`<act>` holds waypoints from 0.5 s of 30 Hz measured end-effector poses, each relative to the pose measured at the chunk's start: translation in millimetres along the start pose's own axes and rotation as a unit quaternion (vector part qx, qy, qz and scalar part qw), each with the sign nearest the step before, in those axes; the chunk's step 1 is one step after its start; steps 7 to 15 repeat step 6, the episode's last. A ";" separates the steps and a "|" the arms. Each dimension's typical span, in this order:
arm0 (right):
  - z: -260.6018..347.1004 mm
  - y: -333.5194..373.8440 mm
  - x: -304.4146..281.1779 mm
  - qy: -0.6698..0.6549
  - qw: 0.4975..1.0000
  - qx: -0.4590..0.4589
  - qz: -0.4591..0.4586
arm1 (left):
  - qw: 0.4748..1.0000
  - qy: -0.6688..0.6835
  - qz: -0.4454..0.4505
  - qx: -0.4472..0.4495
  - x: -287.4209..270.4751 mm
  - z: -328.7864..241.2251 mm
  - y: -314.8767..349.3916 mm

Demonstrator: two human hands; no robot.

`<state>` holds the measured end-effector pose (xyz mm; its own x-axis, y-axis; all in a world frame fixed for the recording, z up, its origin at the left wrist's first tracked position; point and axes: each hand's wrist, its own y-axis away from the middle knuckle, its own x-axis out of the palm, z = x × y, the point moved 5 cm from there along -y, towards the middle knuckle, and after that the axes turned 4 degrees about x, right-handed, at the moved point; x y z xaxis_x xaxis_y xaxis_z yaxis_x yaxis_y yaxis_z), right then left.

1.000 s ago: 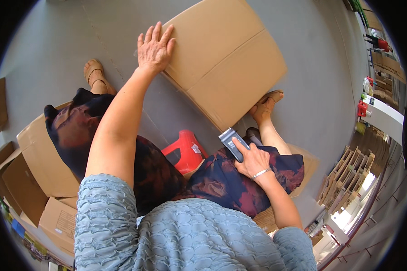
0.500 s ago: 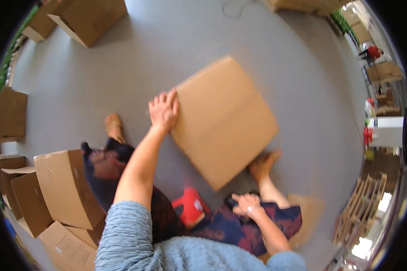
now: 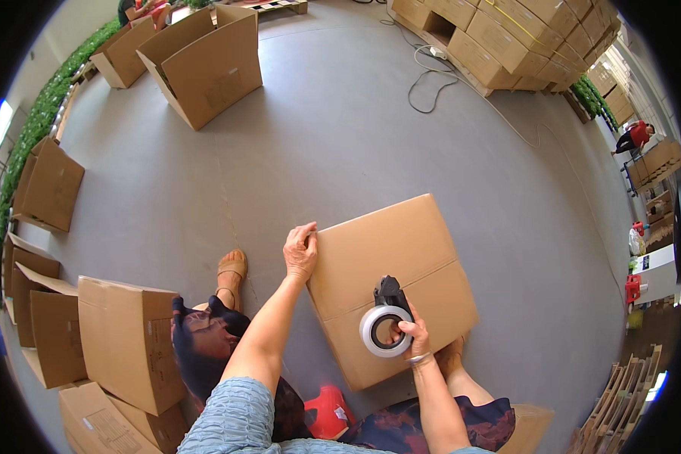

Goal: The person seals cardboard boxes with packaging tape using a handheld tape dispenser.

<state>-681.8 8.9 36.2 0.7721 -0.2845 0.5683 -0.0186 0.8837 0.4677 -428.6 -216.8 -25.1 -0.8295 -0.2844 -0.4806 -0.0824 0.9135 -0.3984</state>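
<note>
A brown cardboard box (image 3: 348,284) stands on the floor between my feet, its top flaps shut along a centre seam. My left hand (image 3: 300,251) grips its far left corner, fingers bent over the edge. In my right hand (image 3: 418,337) is a black tape dispenser (image 3: 390,290) with a roll of clear tape (image 3: 369,331). That hand is closed around the dispenser, which is over the near part of the box top. Whether the tape touches the cardboard I cannot tell.
Upright open boxes (image 3: 213,83) stand at the far left, more cartons (image 3: 125,340) close on my left. Strapped cartons (image 3: 499,45) are stacked far right, near a loose cable (image 3: 431,68). A red plastic object (image 3: 329,412) lies between my legs. Wooden pallets (image 3: 620,401) lean at right.
My right hand has come up from my lap with the tape dispenser, now over the box. The box, slightly turned, and my left hand on it appear lower in view. My head view has shifted.
</note>
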 end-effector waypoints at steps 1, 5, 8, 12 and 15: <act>-10.0 -8.4 -1.3 -0.028 0.999 0.002 -0.018 | 0.999 0.033 -0.003 -0.009 0.0 2.4 -0.3; -32.0 -19.8 -3.8 0.023 0.998 -0.026 -0.053 | 0.988 0.120 0.007 -0.092 3.0 8.1 -5.0; -34.2 -18.8 -1.4 0.007 0.998 -0.036 -0.048 | 0.976 0.153 0.032 -0.150 4.2 15.4 -3.2; -34.2 -18.8 -1.4 0.007 0.998 -0.036 -0.048 | 0.976 0.153 0.032 -0.150 4.2 15.4 -3.2; -34.2 -18.8 -1.4 0.007 0.998 -0.036 -0.048 | 0.976 0.153 0.032 -0.150 4.2 15.4 -3.2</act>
